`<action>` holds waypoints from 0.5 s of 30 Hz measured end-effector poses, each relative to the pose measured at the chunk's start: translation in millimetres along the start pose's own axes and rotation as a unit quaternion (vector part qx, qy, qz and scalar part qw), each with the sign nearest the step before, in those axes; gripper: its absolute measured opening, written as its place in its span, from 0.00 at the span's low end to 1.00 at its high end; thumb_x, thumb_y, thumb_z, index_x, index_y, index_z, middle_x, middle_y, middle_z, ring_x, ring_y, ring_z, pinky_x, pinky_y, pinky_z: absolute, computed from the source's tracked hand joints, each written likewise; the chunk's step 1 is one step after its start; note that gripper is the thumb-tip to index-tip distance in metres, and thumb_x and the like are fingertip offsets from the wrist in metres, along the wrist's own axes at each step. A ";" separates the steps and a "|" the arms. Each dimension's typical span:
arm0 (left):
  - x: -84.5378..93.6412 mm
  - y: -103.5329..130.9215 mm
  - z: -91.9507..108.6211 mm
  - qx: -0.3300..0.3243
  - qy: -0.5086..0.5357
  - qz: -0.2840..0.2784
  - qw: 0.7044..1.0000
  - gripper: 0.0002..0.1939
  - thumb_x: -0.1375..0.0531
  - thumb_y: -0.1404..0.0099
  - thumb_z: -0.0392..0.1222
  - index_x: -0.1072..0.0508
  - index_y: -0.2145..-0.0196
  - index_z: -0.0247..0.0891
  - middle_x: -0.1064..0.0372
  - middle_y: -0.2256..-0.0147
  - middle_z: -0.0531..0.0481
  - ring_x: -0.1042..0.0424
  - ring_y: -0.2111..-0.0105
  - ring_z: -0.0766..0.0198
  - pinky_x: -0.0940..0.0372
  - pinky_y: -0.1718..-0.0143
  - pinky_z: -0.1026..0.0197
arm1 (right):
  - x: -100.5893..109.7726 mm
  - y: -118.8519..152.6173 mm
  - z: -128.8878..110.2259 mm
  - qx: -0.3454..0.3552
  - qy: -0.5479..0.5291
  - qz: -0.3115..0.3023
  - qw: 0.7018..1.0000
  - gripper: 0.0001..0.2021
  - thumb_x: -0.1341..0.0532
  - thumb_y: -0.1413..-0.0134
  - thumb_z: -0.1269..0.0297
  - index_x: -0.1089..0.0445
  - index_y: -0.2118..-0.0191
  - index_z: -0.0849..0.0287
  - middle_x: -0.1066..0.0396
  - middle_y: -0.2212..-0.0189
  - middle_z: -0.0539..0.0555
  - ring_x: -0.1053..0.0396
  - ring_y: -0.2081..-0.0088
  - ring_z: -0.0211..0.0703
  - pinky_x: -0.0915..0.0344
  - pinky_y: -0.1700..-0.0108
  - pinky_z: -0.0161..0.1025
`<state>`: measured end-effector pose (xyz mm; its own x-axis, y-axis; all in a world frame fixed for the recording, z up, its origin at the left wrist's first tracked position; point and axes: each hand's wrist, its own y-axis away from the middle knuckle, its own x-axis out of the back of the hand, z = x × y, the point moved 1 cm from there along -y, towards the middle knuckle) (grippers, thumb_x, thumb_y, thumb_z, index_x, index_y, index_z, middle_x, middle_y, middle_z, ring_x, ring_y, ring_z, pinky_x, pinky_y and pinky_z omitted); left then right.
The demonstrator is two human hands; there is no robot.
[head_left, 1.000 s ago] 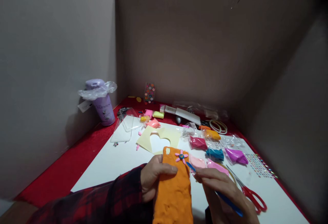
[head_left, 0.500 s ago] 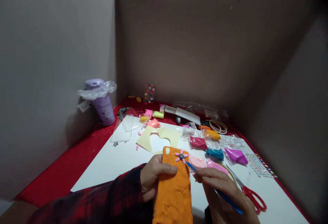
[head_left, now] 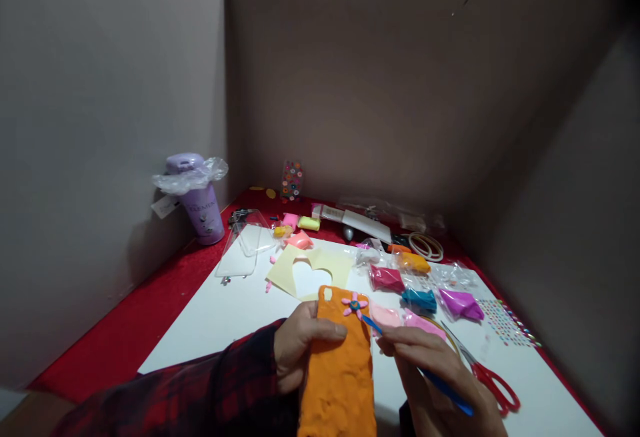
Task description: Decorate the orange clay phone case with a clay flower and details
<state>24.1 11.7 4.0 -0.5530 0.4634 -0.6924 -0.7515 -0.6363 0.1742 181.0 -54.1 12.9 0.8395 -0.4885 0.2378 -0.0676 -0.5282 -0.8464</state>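
My left hand [head_left: 300, 343] grips a phone case [head_left: 340, 377] coated in lumpy orange clay, its thumb lying across the front. A small cutout shows at the case's upper left corner. Near the upper right sits a pink clay flower [head_left: 355, 305] with a blue and orange centre. Between the fingers of my right hand [head_left: 430, 363] is a blue modelling tool [head_left: 445, 390], held like a pen. Its flat tip is at the flower's lower right petal; whether it touches I cannot tell.
Red scissors [head_left: 495, 383] lie at the right, near a gem sticker sheet [head_left: 507, 323]. Bagged clay, including a teal pack [head_left: 419, 300], lies behind my right hand. Beyond the case is yellow paper [head_left: 283, 273] with a heart cutout. Clear cases [head_left: 237, 274] and a purple tumbler [head_left: 203, 213] stand left.
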 end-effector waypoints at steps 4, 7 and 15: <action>-0.2 -0.5 -0.6 0.004 -0.002 0.005 1.000 0.15 0.43 0.50 0.32 0.28 0.63 0.25 0.29 0.71 0.39 0.29 0.72 0.60 0.36 0.66 0.57 | 0.2 0.3 -0.7 0.008 0.004 -0.001 1.000 0.13 0.42 0.54 0.83 0.30 0.64 0.62 0.26 0.69 0.56 0.27 0.66 0.43 0.27 0.69 0.37; -0.1 -0.6 -0.4 0.003 -0.002 0.001 1.000 0.14 0.43 0.51 0.32 0.28 0.64 0.26 0.30 0.71 0.40 0.29 0.72 0.60 0.36 0.65 0.57 | -0.4 -0.1 -1.2 -0.003 0.002 0.006 1.000 0.12 0.43 0.53 0.82 0.30 0.64 0.61 0.27 0.70 0.56 0.27 0.66 0.44 0.27 0.70 0.37; 1.6 -0.8 -1.3 0.000 0.001 0.002 1.000 0.16 0.43 0.50 0.31 0.28 0.61 0.25 0.30 0.70 0.38 0.30 0.72 0.60 0.37 0.65 0.57 | 0.5 -1.5 0.9 0.003 -0.009 -0.016 1.000 0.13 0.43 0.52 0.82 0.31 0.62 0.62 0.27 0.68 0.58 0.27 0.65 0.44 0.26 0.70 0.38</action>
<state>24.2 12.2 1.9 -0.5561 0.4596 -0.6925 -0.7492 -0.6379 0.1782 182.0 -52.9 13.9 0.8502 -0.4598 0.2563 -0.0381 -0.5393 -0.8412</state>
